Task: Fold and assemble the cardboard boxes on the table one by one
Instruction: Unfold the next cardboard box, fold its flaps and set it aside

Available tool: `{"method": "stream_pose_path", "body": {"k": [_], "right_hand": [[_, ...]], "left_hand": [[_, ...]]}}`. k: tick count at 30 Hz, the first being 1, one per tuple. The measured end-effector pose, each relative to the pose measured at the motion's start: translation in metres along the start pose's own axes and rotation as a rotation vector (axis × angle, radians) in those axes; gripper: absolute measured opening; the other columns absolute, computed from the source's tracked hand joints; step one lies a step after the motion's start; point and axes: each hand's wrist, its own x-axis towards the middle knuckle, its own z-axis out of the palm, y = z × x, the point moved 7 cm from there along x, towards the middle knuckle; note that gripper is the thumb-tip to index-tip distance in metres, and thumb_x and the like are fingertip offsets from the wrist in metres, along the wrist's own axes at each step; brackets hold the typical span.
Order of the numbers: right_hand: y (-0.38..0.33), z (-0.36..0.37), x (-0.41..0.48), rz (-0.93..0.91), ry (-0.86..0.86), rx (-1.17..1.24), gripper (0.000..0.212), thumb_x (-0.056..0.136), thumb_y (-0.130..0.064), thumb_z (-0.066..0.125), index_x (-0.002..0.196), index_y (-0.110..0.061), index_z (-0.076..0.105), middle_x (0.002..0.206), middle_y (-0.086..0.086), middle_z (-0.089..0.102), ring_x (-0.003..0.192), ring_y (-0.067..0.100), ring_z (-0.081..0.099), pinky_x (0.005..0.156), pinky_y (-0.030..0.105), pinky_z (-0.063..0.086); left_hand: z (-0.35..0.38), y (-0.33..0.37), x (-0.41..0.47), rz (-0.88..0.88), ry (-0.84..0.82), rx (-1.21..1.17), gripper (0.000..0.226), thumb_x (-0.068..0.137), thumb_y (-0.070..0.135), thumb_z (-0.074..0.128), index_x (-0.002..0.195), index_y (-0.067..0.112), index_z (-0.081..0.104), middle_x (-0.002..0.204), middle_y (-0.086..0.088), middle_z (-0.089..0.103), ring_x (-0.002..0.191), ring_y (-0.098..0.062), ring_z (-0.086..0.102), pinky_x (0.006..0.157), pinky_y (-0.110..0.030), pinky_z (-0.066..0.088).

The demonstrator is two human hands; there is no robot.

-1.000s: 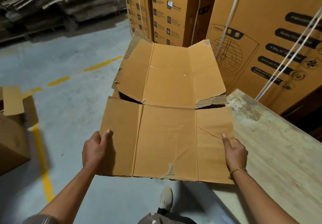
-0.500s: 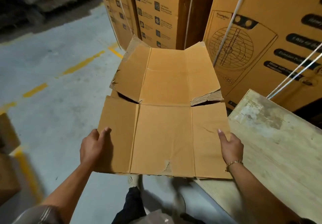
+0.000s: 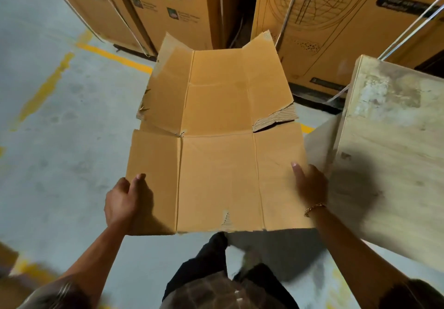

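A flattened brown cardboard box (image 3: 216, 155) with creased panels and torn flap edges is held out in front of me, above the floor. My left hand (image 3: 123, 201) grips its near left edge, thumb on top. My right hand (image 3: 310, 183) grips the near right edge, thumb lying on the upper face, a gold bracelet at the wrist. The far flaps tilt slightly upward. The pale wooden table (image 3: 389, 155) lies to the right of the box, its corner close to my right hand.
Tall printed cartons (image 3: 336, 27) strapped with white bands stand just beyond the box. More printed cartons (image 3: 153, 3) stand at the back left. Grey concrete floor (image 3: 60, 140) with yellow lines spreads to the left. My legs (image 3: 211, 268) show below the box.
The view has tipped down and moved closer to the stacked cartons. The box stays in both hands with the same grip, now nearer the table corner. My legs have come into view.
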Motion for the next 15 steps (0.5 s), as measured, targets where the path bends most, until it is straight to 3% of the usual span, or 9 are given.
{"method": "stream_pose_path", "body": {"k": [4, 7, 10, 12, 15], "right_hand": [[0.026, 0.033, -0.026, 0.052, 0.015, -0.022, 0.080, 0.088, -0.078, 0.031, 0.117, -0.012, 0.066, 0.107, 0.012, 0.071, 0.089, 0.037, 0.065, 0.070, 0.037, 0.044], [0.048, 0.052, -0.048, 0.128, 0.040, 0.033, 0.061, 0.092, -0.065, 0.044, 0.098, -0.013, 0.074, 0.100, 0.015, 0.073, 0.089, 0.039, 0.066, 0.070, 0.038, 0.046], [0.071, 0.071, -0.058, 0.202, 0.045, 0.065, 0.040, 0.099, -0.043, 0.057, 0.102, -0.009, 0.076, 0.110, 0.020, 0.071, 0.103, 0.040, 0.064, 0.076, 0.035, 0.042], [0.088, 0.082, -0.059, 0.207, 0.054, 0.063, 0.045, 0.096, -0.045, 0.056, 0.103, -0.005, 0.075, 0.111, 0.021, 0.071, 0.104, 0.040, 0.064, 0.073, 0.031, 0.038], [0.112, 0.096, -0.058, 0.212, 0.091, 0.078, 0.049, 0.091, -0.049, 0.055, 0.109, -0.008, 0.074, 0.113, 0.020, 0.071, 0.104, 0.040, 0.064, 0.080, 0.037, 0.047]], "left_hand": [[0.011, -0.020, 0.022, 0.034, -0.058, 0.053, 0.061, 0.098, 0.066, 0.045, 0.073, 0.010, 0.048, 0.072, -0.013, 0.058, 0.073, -0.038, 0.054, 0.065, -0.042, 0.042], [0.031, -0.032, 0.036, 0.063, -0.104, 0.096, 0.061, 0.097, 0.070, 0.043, 0.074, 0.014, 0.050, 0.074, -0.012, 0.060, 0.077, -0.038, 0.056, 0.068, -0.043, 0.045], [0.056, -0.041, 0.047, 0.101, -0.139, 0.139, 0.061, 0.095, 0.073, 0.041, 0.077, 0.016, 0.052, 0.078, -0.012, 0.062, 0.080, -0.038, 0.058, 0.074, -0.046, 0.050], [0.072, -0.045, 0.052, 0.116, -0.160, 0.149, 0.061, 0.096, 0.073, 0.041, 0.079, 0.016, 0.053, 0.083, -0.014, 0.064, 0.081, -0.037, 0.058, 0.076, -0.046, 0.051], [0.097, -0.048, 0.067, 0.170, -0.175, 0.152, 0.062, 0.094, 0.074, 0.043, 0.077, 0.015, 0.053, 0.083, -0.017, 0.065, 0.081, -0.039, 0.059, 0.075, -0.048, 0.053]]}}
